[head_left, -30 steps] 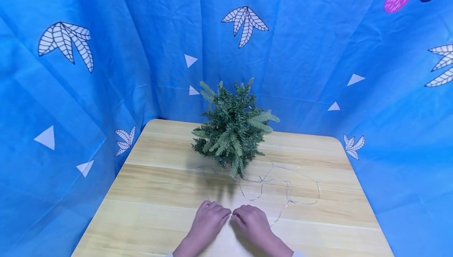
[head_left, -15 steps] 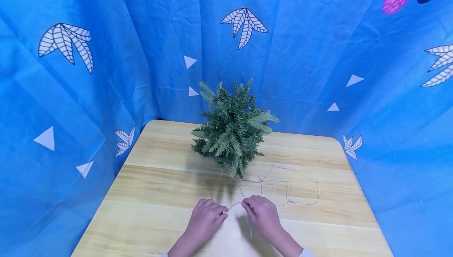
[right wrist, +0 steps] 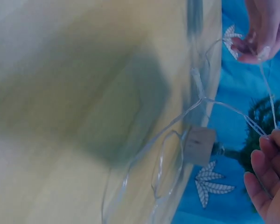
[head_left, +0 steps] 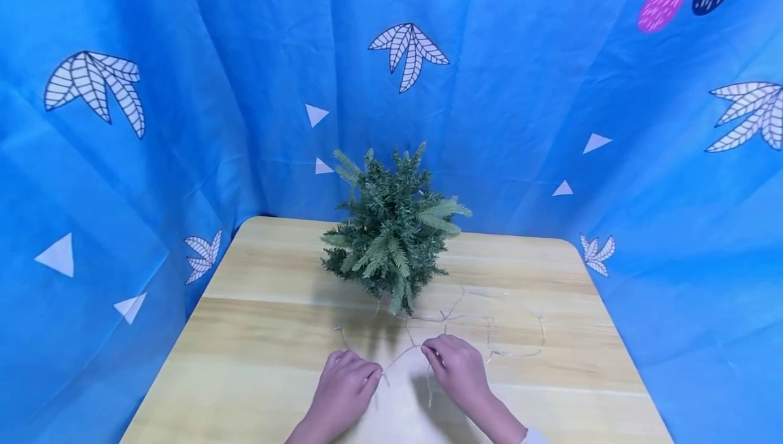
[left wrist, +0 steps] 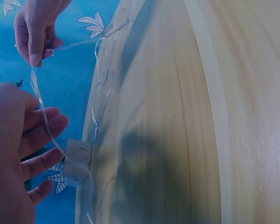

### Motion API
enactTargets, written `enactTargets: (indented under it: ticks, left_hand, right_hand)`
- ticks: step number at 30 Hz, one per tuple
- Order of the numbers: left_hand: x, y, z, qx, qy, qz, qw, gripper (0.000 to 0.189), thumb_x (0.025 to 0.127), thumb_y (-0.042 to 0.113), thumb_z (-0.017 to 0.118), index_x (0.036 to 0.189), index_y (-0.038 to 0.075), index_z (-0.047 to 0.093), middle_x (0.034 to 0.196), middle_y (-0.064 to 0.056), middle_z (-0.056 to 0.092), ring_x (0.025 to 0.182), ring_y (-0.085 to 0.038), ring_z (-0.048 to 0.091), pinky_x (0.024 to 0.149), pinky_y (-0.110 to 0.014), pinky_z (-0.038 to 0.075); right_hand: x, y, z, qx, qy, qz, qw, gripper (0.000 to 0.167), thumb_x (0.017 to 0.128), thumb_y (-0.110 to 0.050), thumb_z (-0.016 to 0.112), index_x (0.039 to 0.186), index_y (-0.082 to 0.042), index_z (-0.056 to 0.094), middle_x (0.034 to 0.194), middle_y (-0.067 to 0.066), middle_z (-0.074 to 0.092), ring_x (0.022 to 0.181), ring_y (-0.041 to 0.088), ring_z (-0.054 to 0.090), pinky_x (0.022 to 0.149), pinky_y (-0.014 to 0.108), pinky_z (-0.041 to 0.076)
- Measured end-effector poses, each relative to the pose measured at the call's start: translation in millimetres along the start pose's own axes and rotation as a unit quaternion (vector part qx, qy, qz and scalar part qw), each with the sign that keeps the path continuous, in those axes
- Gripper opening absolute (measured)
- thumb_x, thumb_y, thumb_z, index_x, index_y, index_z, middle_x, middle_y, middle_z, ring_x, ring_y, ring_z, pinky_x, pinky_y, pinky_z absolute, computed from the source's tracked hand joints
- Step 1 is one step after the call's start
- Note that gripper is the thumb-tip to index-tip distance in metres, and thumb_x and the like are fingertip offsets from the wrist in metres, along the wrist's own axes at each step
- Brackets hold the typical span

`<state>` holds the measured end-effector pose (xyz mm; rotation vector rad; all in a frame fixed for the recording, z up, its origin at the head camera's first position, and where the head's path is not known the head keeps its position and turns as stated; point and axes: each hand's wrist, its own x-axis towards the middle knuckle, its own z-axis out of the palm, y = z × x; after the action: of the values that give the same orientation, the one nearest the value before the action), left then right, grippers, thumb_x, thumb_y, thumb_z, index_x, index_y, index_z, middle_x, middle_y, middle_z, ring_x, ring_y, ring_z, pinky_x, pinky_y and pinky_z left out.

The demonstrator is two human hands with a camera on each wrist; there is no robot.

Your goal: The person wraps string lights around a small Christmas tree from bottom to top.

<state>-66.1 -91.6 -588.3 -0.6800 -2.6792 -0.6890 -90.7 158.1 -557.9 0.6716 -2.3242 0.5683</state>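
A clear-wired string light (head_left: pixel 400 357) stretches between my two hands over the table. My left hand (head_left: pixel 344 389) pinches it between thumb and forefinger; in the left wrist view its other fingers (left wrist: pixel 42 135) are loosely bent, and the wire passes in front of them. A short way to the right, my right hand (head_left: pixel 457 368) pinches the same wire between its fingertips. A small bulb stub (right wrist: pixel 197 83) branches off the wire in the right wrist view. Behind the hands stands a small artificial fir tree (head_left: pixel 391 233) on a pale block base (right wrist: pixel 199 145).
More loops of the string light (head_left: pixel 516 354) lie on the wooden table (head_left: pixel 245 349), right of the tree and near its base. Blue patterned cloth (head_left: pixel 489 124) hangs around the table's back and sides.
The hands have drawn apart from nearly touching fingertips, leaving a length of wire spanning between them. The right hand has moved right and away from me. The head view has shifted slightly.
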Motion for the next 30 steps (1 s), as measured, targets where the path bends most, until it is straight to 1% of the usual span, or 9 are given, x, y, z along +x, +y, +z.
enactTargets:
  ticks: [4, 8, 13, 15, 17, 20, 23, 30]
  left_hand:
    - [-6.8, -4.7, -1.7, 0.000, 0.005, -0.016, 0.9999, 0.007, 0.094, 0.027, 0.070, 0.094, 0.028, 0.076, 0.090, 0.022, 0.071, 0.091, -0.002, 0.056, 0.099, -0.044, 0.039]
    - [-9.4, -10.1, -2.3, 0.006, 0.008, -0.022, 0.9997, 0.006, 0.089, 0.027, 0.075, 0.095, 0.027, 0.077, 0.089, 0.024, 0.070, 0.091, -0.002, 0.055, 0.099, -0.044, 0.039]
    - [-5.9, -16.9, -5.1, 0.015, 0.028, -0.014, 0.9994, 0.013, 0.083, 0.026, 0.081, 0.095, 0.028, 0.077, 0.089, 0.023, 0.071, 0.090, -0.003, 0.056, 0.097, -0.043, 0.040]
    - [-3.1, -20.0, -6.5, 0.016, 0.036, -0.011, 0.9992, 0.014, 0.081, 0.025, 0.083, 0.094, 0.028, 0.077, 0.088, 0.022, 0.072, 0.090, -0.003, 0.057, 0.096, -0.042, 0.040]
    - [-3.0, -23.3, -8.3, 0.021, 0.042, -0.013, 0.9988, 0.014, 0.080, 0.024, 0.084, 0.092, 0.028, 0.077, 0.086, 0.021, 0.072, 0.091, -0.005, 0.059, 0.096, -0.043, 0.040]
    - [-2.4, -28.1, -11.6, 0.023, 0.049, -0.020, 0.9983, 0.014, 0.080, 0.023, 0.085, 0.091, 0.027, 0.078, 0.087, 0.020, 0.073, 0.092, -0.006, 0.060, 0.095, -0.043, 0.041]
    - [-2.4, -33.6, -14.5, 0.029, 0.057, -0.024, 0.9977, 0.014, 0.079, 0.024, 0.086, 0.090, 0.027, 0.077, 0.088, 0.019, 0.073, 0.092, -0.006, 0.060, 0.094, -0.043, 0.042]
    - [-1.8, -46.8, -21.4, 0.049, 0.071, -0.022, 0.9960, 0.014, 0.079, 0.025, 0.085, 0.089, 0.029, 0.077, 0.089, 0.019, 0.074, 0.091, -0.007, 0.061, 0.094, -0.041, 0.040]
  right_hand:
    - [2.8, 2, -4, -0.001, 0.004, 0.008, 1.0000, 0.010, 0.079, -0.014, 0.081, 0.085, -0.017, 0.073, 0.072, -0.010, 0.067, 0.062, 0.001, 0.058, 0.059, 0.015, 0.048]
    - [4.9, 5, -8, 0.002, 0.013, 0.019, 0.9997, 0.011, 0.079, -0.012, 0.082, 0.085, -0.016, 0.073, 0.072, -0.010, 0.067, 0.062, 0.000, 0.057, 0.059, 0.014, 0.048]
    - [7.6, 11, -13, -0.002, 0.021, 0.027, 0.9994, 0.008, 0.082, -0.015, 0.080, 0.086, -0.013, 0.074, 0.074, -0.008, 0.069, 0.064, 0.000, 0.059, 0.060, 0.013, 0.049]
    - [9.5, 13, -16, -0.002, 0.029, 0.027, 0.9992, 0.007, 0.084, -0.017, 0.079, 0.086, -0.011, 0.074, 0.075, -0.008, 0.070, 0.063, 0.001, 0.060, 0.059, 0.012, 0.049]
    - [10.6, 14, -19, 0.000, 0.037, 0.027, 0.9990, 0.007, 0.084, -0.016, 0.078, 0.087, -0.011, 0.075, 0.075, -0.007, 0.070, 0.063, 0.001, 0.060, 0.058, 0.012, 0.048]
    - [14.0, 15, -23, 0.003, 0.048, 0.028, 0.9984, 0.007, 0.082, -0.012, 0.079, 0.088, -0.011, 0.075, 0.076, -0.006, 0.070, 0.063, 0.001, 0.060, 0.058, 0.011, 0.048]
    - [17.8, 17, -27, 0.008, 0.058, 0.030, 0.9978, 0.012, 0.080, -0.009, 0.080, 0.090, -0.011, 0.075, 0.076, -0.006, 0.070, 0.063, 0.002, 0.059, 0.057, 0.011, 0.048]
    - [26.8, 23, -37, 0.028, 0.093, 0.028, 0.9949, 0.011, 0.080, -0.004, 0.078, 0.090, -0.009, 0.074, 0.073, -0.004, 0.068, 0.060, 0.006, 0.058, 0.054, 0.011, 0.045]
